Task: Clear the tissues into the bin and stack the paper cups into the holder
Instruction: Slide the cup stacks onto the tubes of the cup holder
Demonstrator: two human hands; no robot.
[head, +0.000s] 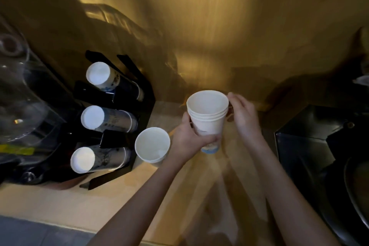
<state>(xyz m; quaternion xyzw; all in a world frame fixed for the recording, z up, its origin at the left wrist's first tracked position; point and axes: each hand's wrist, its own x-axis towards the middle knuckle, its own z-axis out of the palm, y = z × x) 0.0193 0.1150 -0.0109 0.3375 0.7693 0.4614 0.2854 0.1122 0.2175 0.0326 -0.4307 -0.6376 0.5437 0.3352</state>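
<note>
My left hand (188, 140) grips a nested stack of white paper cups (208, 118) around its lower half, mouth up, above the counter. My right hand (242, 115) is beside the stack's rim on the right, fingertips touching or nearly touching it, fingers curled. A single white paper cup (152, 145) stands upright on the counter just left of my left hand. The black cup holder (119, 94) at the left holds three rows of nested cups lying sideways with their white bottoms facing me (98, 75), (92, 117), (82, 160). No tissues are visible.
A clear plastic container (22, 94) sits at the far left beside the holder. A black box-like unit (311, 146) and a dark round basin (357, 189) stand at the right. The wooden counter (60, 203) runs to a front edge below; a wooden wall rises behind.
</note>
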